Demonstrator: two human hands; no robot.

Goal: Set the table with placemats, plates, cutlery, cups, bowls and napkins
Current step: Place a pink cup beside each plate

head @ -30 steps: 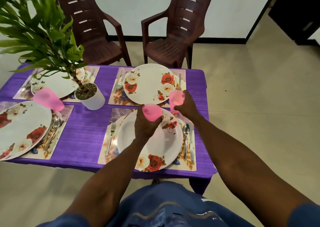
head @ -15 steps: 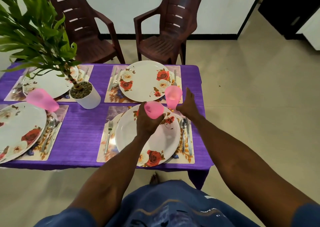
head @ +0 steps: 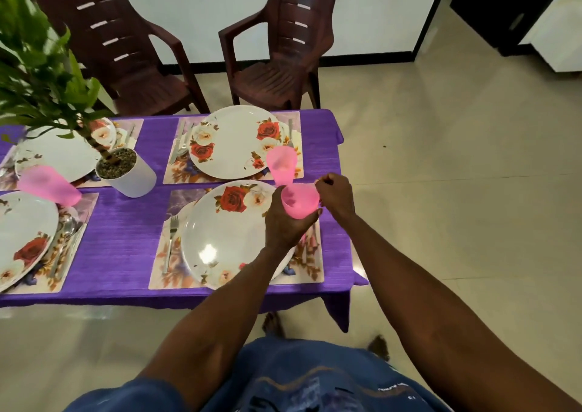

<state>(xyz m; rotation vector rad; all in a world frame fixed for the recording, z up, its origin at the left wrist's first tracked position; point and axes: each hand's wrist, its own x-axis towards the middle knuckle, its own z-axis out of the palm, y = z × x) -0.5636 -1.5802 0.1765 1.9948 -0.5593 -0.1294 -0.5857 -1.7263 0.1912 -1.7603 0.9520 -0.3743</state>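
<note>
Left hand [head: 285,222] gripping a pink cup [head: 299,202] above the near plate's [head: 226,235] right edge, fingers wrapped under it. Right hand [head: 335,196] curled at the cup's rim; grip there unclear. Second cup [head: 281,164] upright just behind. Cutlery right of the plate mostly hidden.

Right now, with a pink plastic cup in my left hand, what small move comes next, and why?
Probably lower the translucent pink plastic cup that your left hand grips onto the near floral placemat, above the cutlery. The far placemat's upright pink cup already stands at that corner, and your right hand, fingers curled, rests at the cup's rim.
</note>
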